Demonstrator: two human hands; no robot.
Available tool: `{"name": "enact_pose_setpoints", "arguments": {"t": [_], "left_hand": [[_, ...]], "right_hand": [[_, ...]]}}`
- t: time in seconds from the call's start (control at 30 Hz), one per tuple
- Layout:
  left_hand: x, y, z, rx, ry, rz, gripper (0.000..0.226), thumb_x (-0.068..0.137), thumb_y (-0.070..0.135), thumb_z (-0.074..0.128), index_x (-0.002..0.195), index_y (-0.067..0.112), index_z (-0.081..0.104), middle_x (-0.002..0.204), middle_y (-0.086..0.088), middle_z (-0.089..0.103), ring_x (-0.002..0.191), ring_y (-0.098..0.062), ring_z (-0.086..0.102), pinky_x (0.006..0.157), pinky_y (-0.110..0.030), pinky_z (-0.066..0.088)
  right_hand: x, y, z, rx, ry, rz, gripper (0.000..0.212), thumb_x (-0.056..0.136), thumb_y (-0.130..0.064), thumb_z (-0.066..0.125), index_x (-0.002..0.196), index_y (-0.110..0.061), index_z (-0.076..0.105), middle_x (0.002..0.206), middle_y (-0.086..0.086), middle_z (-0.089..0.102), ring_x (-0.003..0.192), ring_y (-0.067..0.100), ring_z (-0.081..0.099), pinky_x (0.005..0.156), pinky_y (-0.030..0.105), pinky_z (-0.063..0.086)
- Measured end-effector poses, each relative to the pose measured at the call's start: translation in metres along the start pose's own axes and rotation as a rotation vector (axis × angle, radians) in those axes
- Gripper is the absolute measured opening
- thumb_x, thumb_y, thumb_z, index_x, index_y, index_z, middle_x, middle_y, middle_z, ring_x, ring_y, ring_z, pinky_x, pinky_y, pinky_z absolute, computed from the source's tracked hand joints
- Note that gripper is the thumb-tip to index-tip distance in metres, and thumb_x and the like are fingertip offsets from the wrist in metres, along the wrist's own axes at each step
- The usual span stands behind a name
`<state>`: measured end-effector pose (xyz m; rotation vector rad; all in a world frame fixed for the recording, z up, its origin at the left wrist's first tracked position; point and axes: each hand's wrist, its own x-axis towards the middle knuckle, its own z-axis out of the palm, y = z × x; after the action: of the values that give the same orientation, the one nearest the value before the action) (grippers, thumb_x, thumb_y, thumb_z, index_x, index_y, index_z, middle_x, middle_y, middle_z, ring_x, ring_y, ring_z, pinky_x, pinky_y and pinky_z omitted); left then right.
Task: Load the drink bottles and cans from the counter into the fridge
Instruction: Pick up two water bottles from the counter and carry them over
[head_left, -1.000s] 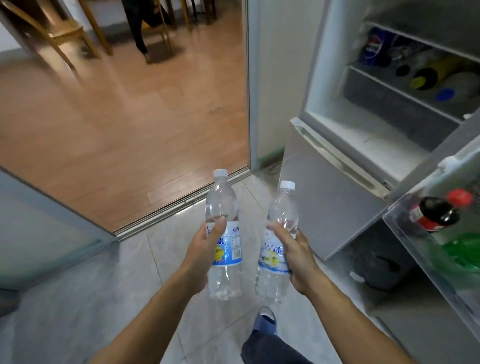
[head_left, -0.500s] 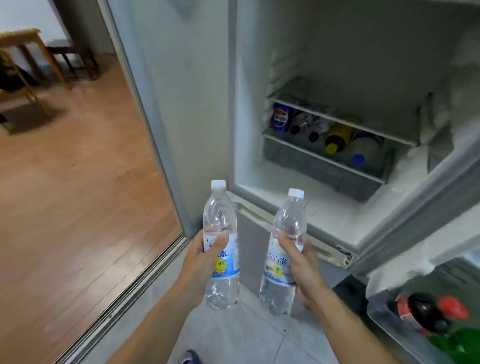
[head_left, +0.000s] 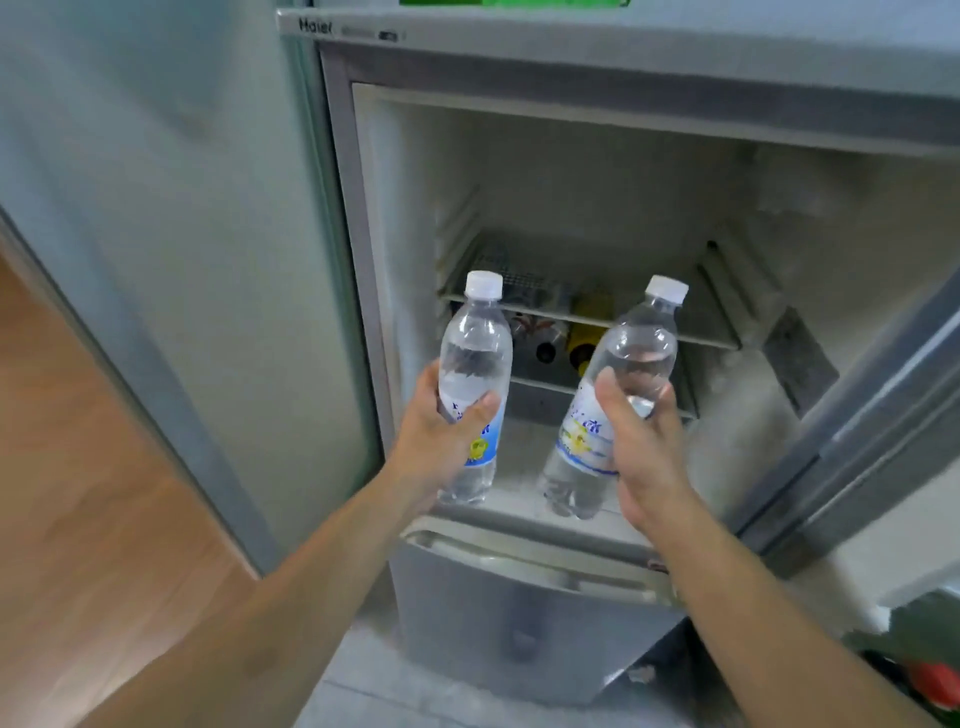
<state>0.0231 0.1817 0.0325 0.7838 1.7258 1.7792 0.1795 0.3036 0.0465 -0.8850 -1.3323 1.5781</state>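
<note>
My left hand (head_left: 441, 441) grips a clear water bottle (head_left: 475, 358) with a white cap and a blue-and-white label, held upright. A second, matching water bottle (head_left: 631, 353) is gripped by my right hand (head_left: 641, 452) and leans a little to the right. Both bottles are raised in front of the open fridge (head_left: 571, 171) compartment, just above its frosty floor. Behind them, several drinks, one of them a yellow bottle (head_left: 584, 332), lie on their sides under a wire shelf (head_left: 711, 340).
The fridge door (head_left: 878, 415) stands open at the right, with a red-capped bottle (head_left: 935, 680) in its lower rack. A closed lower compartment (head_left: 519, 613) sits below the opening. A sliding glass door (head_left: 171, 260) and wooden floor (head_left: 78, 493) lie to the left.
My view has swung up and towards the fridge. Both hands have lifted the bottles from waist height up to the open compartment, and the right bottle now tilts.
</note>
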Motion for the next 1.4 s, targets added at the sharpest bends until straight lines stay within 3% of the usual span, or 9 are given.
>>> {"name": "enact_pose_setpoints", "arguments": {"t": [0.13, 0.27, 0.4, 0.6, 0.77, 0.97, 1.17, 1.3, 1.4], "left_hand": [[0.058, 0.026, 0.013, 0.011, 0.062, 0.119, 0.032, 0.086, 0.022, 0.074, 0.104, 0.036, 0.052, 0.085, 0.020, 0.070, 0.073, 0.006, 0.068, 0.058, -0.008, 0.049], [0.121, 0.051, 0.023, 0.055, 0.141, 0.191, 0.035, 0.081, 0.030, 0.077, 0.107, 0.032, 0.054, 0.079, 0.019, 0.072, 0.072, -0.009, 0.070, 0.060, -0.023, 0.057], [0.182, 0.075, 0.039, 0.053, 0.147, 0.259, 0.039, 0.079, 0.035, 0.076, 0.109, 0.042, 0.051, 0.103, 0.015, 0.068, 0.092, -0.002, 0.068, 0.075, -0.023, 0.057], [0.253, 0.071, 0.068, 0.144, 0.221, 0.407, 0.050, 0.086, 0.020, 0.073, 0.131, 0.013, 0.052, 0.118, 0.002, 0.061, 0.107, -0.006, 0.057, 0.094, -0.024, 0.048], [0.277, 0.068, 0.068, 0.252, 0.201, 0.416, 0.054, 0.083, 0.020, 0.076, 0.129, 0.007, 0.053, 0.100, 0.023, 0.053, 0.086, 0.020, 0.052, 0.071, 0.005, 0.040], [0.275, 0.069, 0.045, 0.717, 0.078, 0.254, 0.083, 0.075, 0.031, 0.082, 0.140, 0.012, 0.034, 0.132, -0.007, 0.058, 0.113, -0.025, 0.060, 0.078, -0.028, 0.047], [0.285, 0.067, 0.065, 0.642, 0.228, 0.276, 0.071, 0.083, 0.022, 0.076, 0.140, 0.013, 0.035, 0.134, -0.010, 0.056, 0.118, -0.028, 0.058, 0.083, -0.028, 0.047], [0.302, 0.061, 0.074, 0.592, 0.238, 0.277, 0.075, 0.086, 0.021, 0.072, 0.145, 0.012, 0.027, 0.133, -0.014, 0.055, 0.118, -0.030, 0.057, 0.097, -0.043, 0.050], [0.318, 0.055, 0.078, 0.596, 0.248, 0.294, 0.075, 0.089, 0.021, 0.069, 0.148, 0.014, 0.024, 0.136, -0.014, 0.053, 0.121, -0.031, 0.056, 0.098, -0.042, 0.049]], "right_hand": [[0.063, -0.024, 0.027, 0.004, -0.012, -0.144, 0.052, 0.060, -0.052, 0.079, 0.102, -0.032, 0.056, 0.094, -0.016, 0.073, 0.089, 0.001, 0.071, 0.072, 0.018, 0.055], [0.136, -0.044, 0.053, -0.039, -0.106, -0.159, 0.082, 0.064, -0.061, 0.081, 0.129, -0.022, 0.051, 0.127, 0.001, 0.064, 0.113, 0.016, 0.064, 0.094, 0.035, 0.055], [0.200, -0.059, 0.075, -0.017, -0.127, -0.171, 0.059, 0.081, -0.039, 0.078, 0.128, -0.025, 0.044, 0.122, 0.001, 0.062, 0.109, 0.018, 0.063, 0.078, 0.031, 0.058], [0.259, -0.051, 0.103, -0.139, -0.109, -0.211, 0.060, 0.085, -0.039, 0.075, 0.134, -0.021, 0.045, 0.123, 0.001, 0.062, 0.109, 0.020, 0.065, 0.078, 0.027, 0.057], [0.272, -0.036, 0.098, -0.221, -0.235, -0.328, 0.055, 0.079, -0.033, 0.082, 0.125, -0.027, 0.051, 0.110, -0.019, 0.064, 0.096, -0.008, 0.067, 0.070, 0.009, 0.053], [0.278, -0.008, 0.078, -0.541, -0.315, -0.216, 0.070, 0.070, -0.037, 0.087, 0.130, -0.022, 0.054, 0.120, -0.009, 0.066, 0.096, 0.000, 0.065, 0.075, 0.019, 0.054], [0.295, -0.019, 0.094, -0.627, -0.284, -0.236, 0.059, 0.078, -0.031, 0.083, 0.131, -0.018, 0.058, 0.126, 0.000, 0.065, 0.103, 0.014, 0.065, 0.089, 0.031, 0.057], [0.309, -0.019, 0.103, -0.599, -0.197, -0.192, 0.056, 0.082, -0.031, 0.080, 0.129, -0.015, 0.054, 0.115, 0.002, 0.061, 0.083, 0.011, 0.062, 0.061, 0.026, 0.057], [0.322, -0.014, 0.108, -0.594, -0.166, -0.185, 0.059, 0.083, -0.028, 0.080, 0.132, -0.012, 0.052, 0.128, 0.010, 0.061, 0.104, 0.024, 0.065, 0.079, 0.041, 0.060]]}}
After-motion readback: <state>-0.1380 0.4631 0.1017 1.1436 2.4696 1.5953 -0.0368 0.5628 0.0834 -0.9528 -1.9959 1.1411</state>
